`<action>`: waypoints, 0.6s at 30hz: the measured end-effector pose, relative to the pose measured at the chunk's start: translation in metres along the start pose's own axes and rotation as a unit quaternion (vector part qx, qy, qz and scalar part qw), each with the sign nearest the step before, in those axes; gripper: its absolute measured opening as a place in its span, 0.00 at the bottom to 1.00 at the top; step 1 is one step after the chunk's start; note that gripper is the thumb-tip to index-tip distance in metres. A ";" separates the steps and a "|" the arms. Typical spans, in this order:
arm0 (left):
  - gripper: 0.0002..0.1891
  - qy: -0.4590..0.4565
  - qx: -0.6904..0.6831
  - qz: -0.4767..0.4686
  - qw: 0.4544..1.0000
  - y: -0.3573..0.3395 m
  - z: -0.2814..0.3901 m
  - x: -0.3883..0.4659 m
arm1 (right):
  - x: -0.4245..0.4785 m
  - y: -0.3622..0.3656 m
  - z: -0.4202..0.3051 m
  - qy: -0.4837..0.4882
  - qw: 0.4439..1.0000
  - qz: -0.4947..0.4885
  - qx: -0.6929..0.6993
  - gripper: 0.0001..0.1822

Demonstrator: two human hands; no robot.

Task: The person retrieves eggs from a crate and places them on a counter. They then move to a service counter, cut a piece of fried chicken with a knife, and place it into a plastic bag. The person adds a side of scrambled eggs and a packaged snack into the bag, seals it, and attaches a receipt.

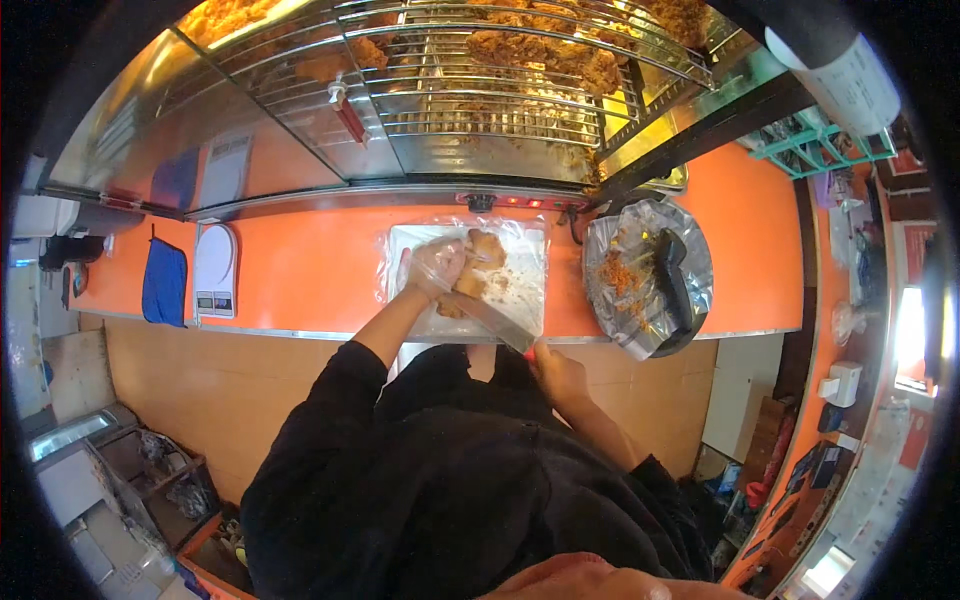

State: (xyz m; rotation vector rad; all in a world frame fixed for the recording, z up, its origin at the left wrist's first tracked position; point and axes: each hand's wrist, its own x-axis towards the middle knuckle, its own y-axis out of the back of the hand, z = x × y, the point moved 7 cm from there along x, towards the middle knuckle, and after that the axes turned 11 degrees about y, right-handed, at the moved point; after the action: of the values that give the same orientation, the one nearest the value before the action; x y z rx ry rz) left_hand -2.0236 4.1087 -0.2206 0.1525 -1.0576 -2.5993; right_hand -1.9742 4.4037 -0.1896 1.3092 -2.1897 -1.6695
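A piece of golden fried chicken (485, 251) lies on a white cutting board (529, 300) with clear plastic over it and crumbs about. My left hand (439, 262), in a thin clear plastic glove, grips the chicken from its left side. In my right hand (561, 373), bare and low at the counter's front edge, is the red handle of a kitchen knife (495, 322). Its broad blade slants up and left across the board's lower part. The blade's tip meets the lower end of the chicken, close below my left hand; how deep it cuts cannot be seen.
A glass display cabinet (480, 157) with fried chicken (547, 45) on wire racks stands behind the board. To the right, a plastic-lined container (637, 330) holds orange-red crumbs (621, 276) and a black curved object (673, 277). A kitchen scale (216, 262) and blue cloth (165, 281) are left.
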 end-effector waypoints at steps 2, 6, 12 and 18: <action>0.12 -0.009 -0.010 0.033 0.999 0.013 0.009 0.000 | -0.001 0.011 -0.003 -0.012 0.998 0.040 -0.038 0.16; 0.12 0.047 -0.040 0.072 0.996 0.034 0.014 0.014 | -0.011 0.052 -0.021 0.055 0.994 0.058 0.073 0.18; 0.16 0.062 0.067 0.033 0.995 0.037 0.027 0.000 | -0.017 0.042 -0.023 0.055 0.990 -0.040 0.125 0.23; 0.19 0.107 0.092 -0.011 0.990 0.006 0.002 -0.016 | -0.006 0.011 -0.010 0.052 0.991 -0.049 0.111 0.19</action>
State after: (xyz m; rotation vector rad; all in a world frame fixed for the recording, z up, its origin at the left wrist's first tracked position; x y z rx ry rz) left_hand -2.0076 4.1110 -0.2156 0.4785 -1.2185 -2.4327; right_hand -1.9711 4.4009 -0.1744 1.5425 -2.3388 -1.3827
